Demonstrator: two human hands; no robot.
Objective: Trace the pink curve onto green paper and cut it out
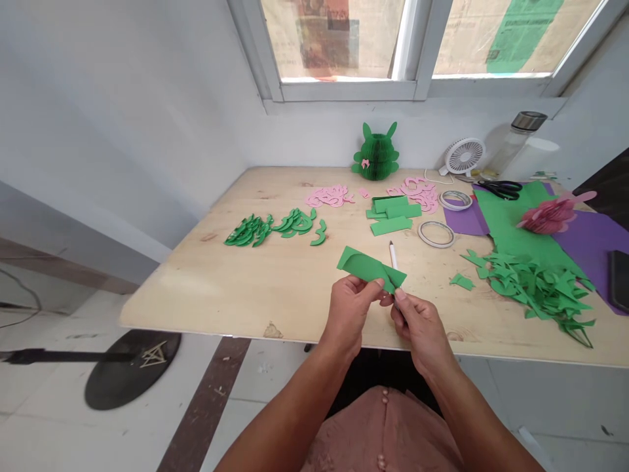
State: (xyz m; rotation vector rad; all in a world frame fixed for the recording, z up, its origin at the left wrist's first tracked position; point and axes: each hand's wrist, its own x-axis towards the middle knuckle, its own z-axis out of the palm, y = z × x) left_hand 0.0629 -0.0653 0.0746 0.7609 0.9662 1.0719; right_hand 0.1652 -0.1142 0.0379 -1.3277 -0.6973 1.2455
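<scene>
My left hand (351, 305) is closed on a folded green paper strip (364, 264), thumb on top, just above the table's front edge. A curved line or cut edge runs along the strip. My right hand (417, 321) is closed at the strip's lower right end, thumb up and fingers curled. Between those fingers a dark tool shows, seemingly scissors (400, 311), mostly hidden by the hand. Just beyond the strip lies a white pen (393, 254). Farther back is a stack of green paper strips (393, 213).
Scalloped green cutouts (248, 231) lie left, pink cutouts (329, 195) behind. A green paper figure (376, 157) stands by the wall. Tape rolls (436, 234), green scraps (535, 285), black scissors (501, 190), a pink paper figure (548, 215), a fan (464, 156) and a bottle (515, 141) are right.
</scene>
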